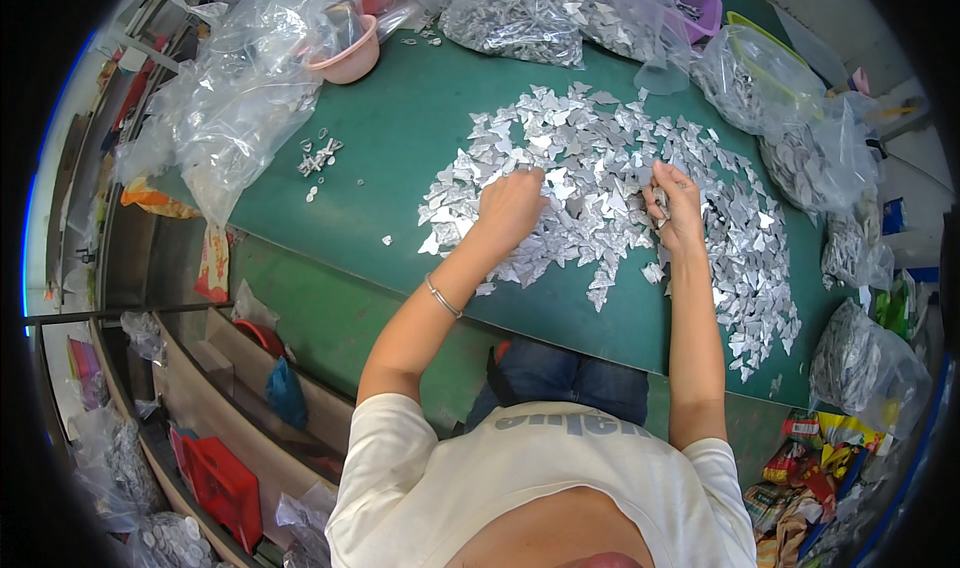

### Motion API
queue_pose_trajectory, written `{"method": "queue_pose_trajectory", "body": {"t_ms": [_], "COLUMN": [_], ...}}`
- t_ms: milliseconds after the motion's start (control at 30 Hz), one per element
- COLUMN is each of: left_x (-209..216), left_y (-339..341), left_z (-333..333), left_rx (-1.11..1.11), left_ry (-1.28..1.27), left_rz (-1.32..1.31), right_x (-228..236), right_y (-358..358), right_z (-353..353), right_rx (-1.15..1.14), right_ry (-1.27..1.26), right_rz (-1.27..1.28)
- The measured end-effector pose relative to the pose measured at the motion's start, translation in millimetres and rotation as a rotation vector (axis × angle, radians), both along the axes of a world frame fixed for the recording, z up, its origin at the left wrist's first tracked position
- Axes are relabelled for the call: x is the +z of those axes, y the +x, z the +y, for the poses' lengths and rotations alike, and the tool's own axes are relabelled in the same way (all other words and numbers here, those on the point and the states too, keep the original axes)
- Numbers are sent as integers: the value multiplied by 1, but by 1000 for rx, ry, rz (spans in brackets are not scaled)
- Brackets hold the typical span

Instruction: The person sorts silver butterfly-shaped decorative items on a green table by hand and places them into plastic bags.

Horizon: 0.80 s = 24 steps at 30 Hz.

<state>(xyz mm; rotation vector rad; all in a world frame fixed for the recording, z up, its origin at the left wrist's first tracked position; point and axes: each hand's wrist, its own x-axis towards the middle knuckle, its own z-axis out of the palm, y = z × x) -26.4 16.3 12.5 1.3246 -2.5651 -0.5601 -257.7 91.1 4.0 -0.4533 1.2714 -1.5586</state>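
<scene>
Reaching over the green counter (370, 168), the left hand (510, 208) is at the left part of a broad spread of silvery angular pieces (590, 143); its fingers are bunched, and whether they pinch one I cannot tell. Farther right, the right hand (682, 210) curls its fingers around a few grey pieces (660, 202). Clear bags (515, 30) line the far edge, near a pink bowl (350, 66).
</scene>
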Motion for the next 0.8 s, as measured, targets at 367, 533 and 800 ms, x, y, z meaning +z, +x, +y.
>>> {"method": "queue_pose_trajectory", "body": {"t_ms": [367, 533, 800], "left_x": [-8, -11, -21], "left_y": [-1, 1, 12], "left_z": [-6, -8, -20], "left_rx": [-36, -4, 240], "left_ry": [-69, -19, 419], "left_rz": [21, 239, 729], "right_x": [-2, 8, -1], "right_y": [-15, -10, 11], "right_z": [12, 6, 1], "right_rx": [111, 161, 139], "right_ry": [-131, 256, 81], "right_rz": [-222, 610, 1470]}}
